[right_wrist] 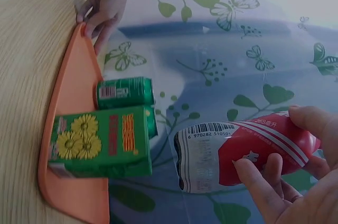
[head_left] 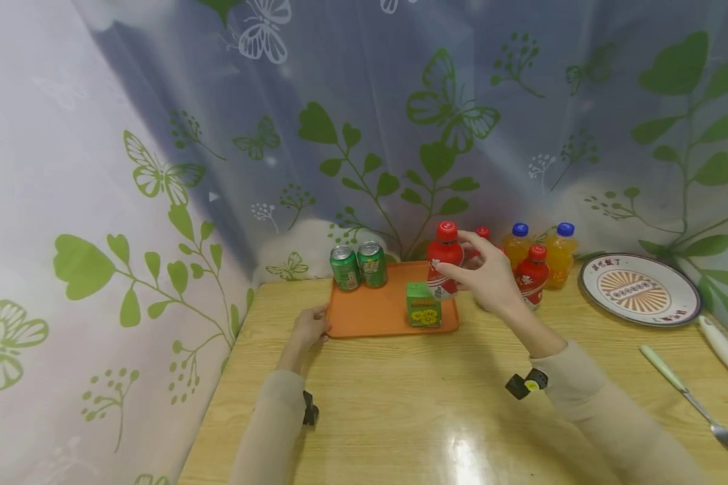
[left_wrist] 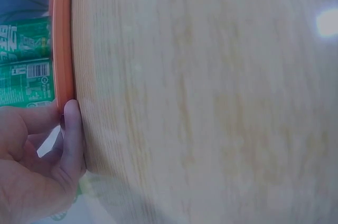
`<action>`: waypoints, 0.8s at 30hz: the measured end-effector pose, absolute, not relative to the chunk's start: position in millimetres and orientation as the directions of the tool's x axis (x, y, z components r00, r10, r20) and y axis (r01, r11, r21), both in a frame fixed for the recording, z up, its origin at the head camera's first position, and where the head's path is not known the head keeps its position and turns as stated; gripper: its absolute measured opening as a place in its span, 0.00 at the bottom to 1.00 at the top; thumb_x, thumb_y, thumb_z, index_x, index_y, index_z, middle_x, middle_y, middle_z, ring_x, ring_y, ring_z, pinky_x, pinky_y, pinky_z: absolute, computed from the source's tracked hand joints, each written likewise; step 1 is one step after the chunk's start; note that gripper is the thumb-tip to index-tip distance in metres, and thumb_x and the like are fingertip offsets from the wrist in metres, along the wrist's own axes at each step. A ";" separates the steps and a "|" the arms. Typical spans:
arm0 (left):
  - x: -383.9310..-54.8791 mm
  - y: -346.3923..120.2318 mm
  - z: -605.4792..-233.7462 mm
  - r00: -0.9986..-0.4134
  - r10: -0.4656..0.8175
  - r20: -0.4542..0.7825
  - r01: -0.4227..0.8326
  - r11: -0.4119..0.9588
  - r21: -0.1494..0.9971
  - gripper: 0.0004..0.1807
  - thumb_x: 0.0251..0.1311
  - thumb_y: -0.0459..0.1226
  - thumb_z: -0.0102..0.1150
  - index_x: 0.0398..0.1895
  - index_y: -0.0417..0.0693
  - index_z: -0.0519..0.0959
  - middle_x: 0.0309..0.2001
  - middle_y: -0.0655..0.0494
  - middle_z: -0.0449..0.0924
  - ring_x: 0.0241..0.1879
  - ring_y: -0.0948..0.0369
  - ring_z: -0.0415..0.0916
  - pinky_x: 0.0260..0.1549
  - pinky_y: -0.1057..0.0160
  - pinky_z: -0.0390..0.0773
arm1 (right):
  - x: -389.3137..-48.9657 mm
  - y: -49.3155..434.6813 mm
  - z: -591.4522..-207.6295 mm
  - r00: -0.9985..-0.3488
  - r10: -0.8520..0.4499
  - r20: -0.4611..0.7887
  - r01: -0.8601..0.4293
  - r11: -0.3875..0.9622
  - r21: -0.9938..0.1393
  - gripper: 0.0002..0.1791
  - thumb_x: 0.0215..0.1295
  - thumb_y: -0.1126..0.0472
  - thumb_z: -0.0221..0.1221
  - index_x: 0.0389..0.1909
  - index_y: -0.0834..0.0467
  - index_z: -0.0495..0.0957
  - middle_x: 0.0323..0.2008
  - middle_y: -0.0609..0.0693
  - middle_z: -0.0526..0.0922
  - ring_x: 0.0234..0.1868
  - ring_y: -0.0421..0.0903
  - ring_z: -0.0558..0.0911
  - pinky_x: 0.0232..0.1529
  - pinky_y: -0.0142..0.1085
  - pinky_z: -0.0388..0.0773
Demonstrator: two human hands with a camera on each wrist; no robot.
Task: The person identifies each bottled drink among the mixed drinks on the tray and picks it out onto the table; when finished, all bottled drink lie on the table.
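Note:
My right hand [head_left: 490, 275] grips a red-capped bottle [head_left: 445, 259] with a red and white label, over the right end of an orange tray [head_left: 370, 313]. In the right wrist view the bottle [right_wrist: 240, 152] hangs clear of the tray, thumb and fingers around it. My left hand [head_left: 309, 328] pinches the tray's left front corner; the left wrist view shows thumb and finger on its orange rim [left_wrist: 63, 39]. On the tray stand a green drink carton [head_left: 423, 306] with yellow flowers and two green cans, one [head_left: 344, 268] left of the other [head_left: 373, 264].
Right of the tray stand another red bottle [head_left: 531, 276], a partly hidden red-capped one [head_left: 482, 234] and two orange drinks with blue caps [head_left: 560, 256]. Farther right lie a patterned plate [head_left: 641, 289], a fork [head_left: 694, 404] and a white-handled utensil [head_left: 724, 350]. A patterned curtain backs the wooden table [head_left: 388, 404].

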State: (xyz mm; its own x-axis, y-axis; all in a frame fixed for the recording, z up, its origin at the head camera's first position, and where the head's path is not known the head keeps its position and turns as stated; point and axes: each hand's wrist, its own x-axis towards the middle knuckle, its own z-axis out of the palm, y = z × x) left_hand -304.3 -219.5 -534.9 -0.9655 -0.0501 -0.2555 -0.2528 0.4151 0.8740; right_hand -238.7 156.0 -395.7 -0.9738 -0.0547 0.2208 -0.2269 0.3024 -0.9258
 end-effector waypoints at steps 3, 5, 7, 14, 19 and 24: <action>-305.1 -219.8 -535.7 -0.965 -0.050 -0.256 -0.253 0.414 0.874 0.32 0.71 0.23 0.50 0.78 0.42 0.68 0.53 0.43 0.73 0.31 0.67 0.72 0.23 0.75 0.78 | -234.6 170.4 -397.2 -0.976 -0.034 0.214 -0.213 0.323 -0.922 0.40 0.66 0.48 0.72 0.77 0.47 0.68 0.60 0.58 0.76 0.40 0.40 0.84 0.38 0.35 0.90; -305.6 -220.0 -536.2 -0.966 -0.049 -0.255 -0.252 0.412 0.875 0.32 0.72 0.23 0.50 0.78 0.42 0.68 0.53 0.42 0.73 0.32 0.66 0.73 0.24 0.75 0.78 | -232.8 179.7 -399.3 -0.977 -0.019 0.214 -0.207 0.344 -0.916 0.41 0.66 0.47 0.71 0.78 0.48 0.67 0.60 0.58 0.76 0.39 0.39 0.83 0.37 0.34 0.89; -306.4 -220.2 -537.2 -0.966 -0.049 -0.255 -0.253 0.410 0.876 0.32 0.71 0.23 0.49 0.78 0.41 0.68 0.53 0.43 0.73 0.33 0.66 0.73 0.23 0.75 0.78 | -231.6 188.6 -401.8 -0.977 -0.003 0.212 -0.199 0.357 -0.913 0.42 0.66 0.47 0.71 0.78 0.49 0.66 0.61 0.58 0.76 0.38 0.38 0.83 0.36 0.33 0.89; -306.1 -219.7 -537.0 -0.968 -0.042 -0.246 -0.241 0.408 0.880 0.32 0.70 0.22 0.50 0.77 0.40 0.68 0.49 0.44 0.71 0.32 0.66 0.73 0.23 0.75 0.78 | -227.3 219.4 -414.2 -0.976 0.040 0.213 -0.186 0.350 -0.918 0.40 0.67 0.49 0.71 0.76 0.51 0.67 0.55 0.52 0.74 0.36 0.36 0.84 0.34 0.36 0.90; -304.8 -219.7 -535.9 -0.969 -0.039 -0.246 -0.239 0.416 0.877 0.31 0.71 0.23 0.50 0.78 0.41 0.68 0.52 0.43 0.72 0.34 0.65 0.74 0.24 0.75 0.79 | -223.2 243.7 -423.2 -0.973 0.064 0.223 -0.181 0.396 -0.900 0.39 0.68 0.50 0.70 0.76 0.53 0.66 0.54 0.54 0.75 0.36 0.34 0.83 0.32 0.36 0.90; -304.1 -220.3 -535.5 -0.969 -0.035 -0.245 -0.236 0.418 0.877 0.31 0.72 0.23 0.51 0.78 0.41 0.68 0.53 0.42 0.72 0.35 0.65 0.74 0.25 0.75 0.79 | -217.7 267.3 -427.4 -0.978 0.080 0.195 -0.139 0.450 -0.882 0.42 0.69 0.46 0.69 0.79 0.53 0.63 0.61 0.60 0.71 0.39 0.33 0.81 0.34 0.33 0.90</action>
